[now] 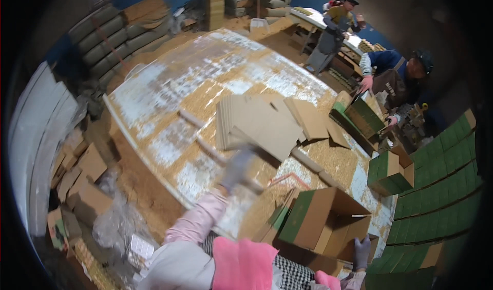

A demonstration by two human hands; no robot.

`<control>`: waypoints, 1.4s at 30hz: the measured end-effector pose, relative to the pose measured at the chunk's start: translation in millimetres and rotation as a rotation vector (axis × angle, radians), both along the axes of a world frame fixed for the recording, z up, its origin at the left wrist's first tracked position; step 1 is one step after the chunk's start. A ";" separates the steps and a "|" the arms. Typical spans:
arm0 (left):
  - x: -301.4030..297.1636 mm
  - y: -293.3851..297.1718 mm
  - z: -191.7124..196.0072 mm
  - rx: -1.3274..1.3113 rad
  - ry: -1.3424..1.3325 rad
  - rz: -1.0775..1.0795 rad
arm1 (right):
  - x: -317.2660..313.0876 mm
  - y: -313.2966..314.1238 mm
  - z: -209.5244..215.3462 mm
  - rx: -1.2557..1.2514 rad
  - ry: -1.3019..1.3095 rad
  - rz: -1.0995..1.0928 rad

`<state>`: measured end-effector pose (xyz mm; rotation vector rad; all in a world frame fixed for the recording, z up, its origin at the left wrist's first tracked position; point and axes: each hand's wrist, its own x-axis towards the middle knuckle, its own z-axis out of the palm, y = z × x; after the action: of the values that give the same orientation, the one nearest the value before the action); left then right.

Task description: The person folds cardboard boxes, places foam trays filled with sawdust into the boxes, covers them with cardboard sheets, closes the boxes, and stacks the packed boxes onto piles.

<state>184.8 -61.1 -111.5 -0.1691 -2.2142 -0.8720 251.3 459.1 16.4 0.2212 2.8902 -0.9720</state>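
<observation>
My left hand, in a grey glove, is smeared by motion over the table, just short of a stack of flat cardboard sheets. Its fingers cannot be made out. In front of me at the right stands an open green and brown cardboard box, tilted, with its inside partly in view. My right hand, also grey-gloved, grips the near right edge of that box. Folded green and brown cardboard leans against the box's left side. A thin red frame-like piece lies just beyond it.
Sawdust-like bits cover the big pale table. Across it, a co-worker in pink gloves handles a green box; another person stands farther back. Stacked green boxes line the right. Cardboard scraps and plastic wrap lie left.
</observation>
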 end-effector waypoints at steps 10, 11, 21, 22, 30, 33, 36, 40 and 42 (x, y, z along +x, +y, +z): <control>-114.8 -307.6 -181.0 1.856 -0.312 0.037 | -1.5 -46.9 -9.3 0.445 0.044 -0.209; -115.1 -315.0 -177.9 1.777 -0.373 0.106 | -1.2 -47.5 -6.8 0.358 0.055 -0.203; 1.9 -364.3 -53.9 1.701 -0.556 0.089 | -8.8 -81.4 13.4 0.131 0.007 -0.340; 20.3 -374.2 -49.3 1.738 -0.486 0.009 | -8.5 -74.6 1.3 0.125 0.050 -0.311; 61.9 -334.0 -14.8 1.660 -0.310 0.402 | -7.5 -84.6 1.1 0.190 0.054 -0.285; 82.2 -309.4 29.5 1.606 -0.302 0.306 | -3.5 -61.0 -25.8 0.331 0.085 -0.312; 123.0 -279.2 89.2 1.524 -0.270 0.209 | -5.8 -61.7 -1.2 0.209 0.111 0.043; 141.8 -212.3 139.4 1.404 -0.278 0.009 | -15.8 -39.4 -17.1 0.230 0.189 0.323; 136.5 -161.6 149.3 1.366 -0.329 -0.112 | -19.8 -33.3 -44.9 0.256 0.454 0.449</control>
<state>321.2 -222.7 37.7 0.5338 -1.4065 -2.3505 231.4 425.8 -28.6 -0.6933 3.2274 -0.6331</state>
